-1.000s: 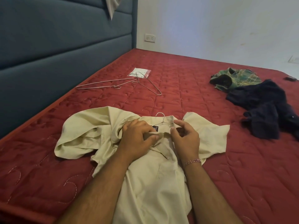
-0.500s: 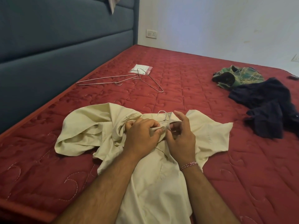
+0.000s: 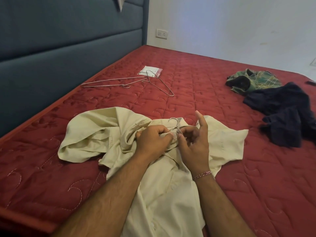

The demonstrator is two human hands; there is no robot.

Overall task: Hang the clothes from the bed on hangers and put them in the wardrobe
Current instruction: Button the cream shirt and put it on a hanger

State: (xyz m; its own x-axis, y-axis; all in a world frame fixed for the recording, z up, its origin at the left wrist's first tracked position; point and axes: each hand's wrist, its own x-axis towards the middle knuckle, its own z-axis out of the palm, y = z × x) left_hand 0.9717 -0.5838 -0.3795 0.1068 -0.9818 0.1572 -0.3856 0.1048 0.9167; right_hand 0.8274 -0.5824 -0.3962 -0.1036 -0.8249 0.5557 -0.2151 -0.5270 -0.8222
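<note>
A cream shirt (image 3: 95,134) lies spread on the red mattress (image 3: 205,103) in front of me. A wire hanger sits inside it, and only its hook (image 3: 173,123) sticks out at the collar. My left hand (image 3: 153,140) grips the bunched collar fabric. My right hand (image 3: 195,142) pinches the collar edge right beside it, its index finger pointing up. Two spare wire hangers (image 3: 119,82) lie further up the bed. At the far right lie a green checked shirt (image 3: 256,81) and a dark navy garment (image 3: 287,113).
A blue padded headboard (image 3: 59,48) runs along the left side of the bed. A small plastic packet (image 3: 150,72) lies under one spare hanger. White walls with a socket (image 3: 161,33) close off the far side. A small dark object (image 3: 311,82) sits at the right edge.
Both hands have closed in together on the collar by the hanger hook. My right index finger has lifted off the fabric and now points up.
</note>
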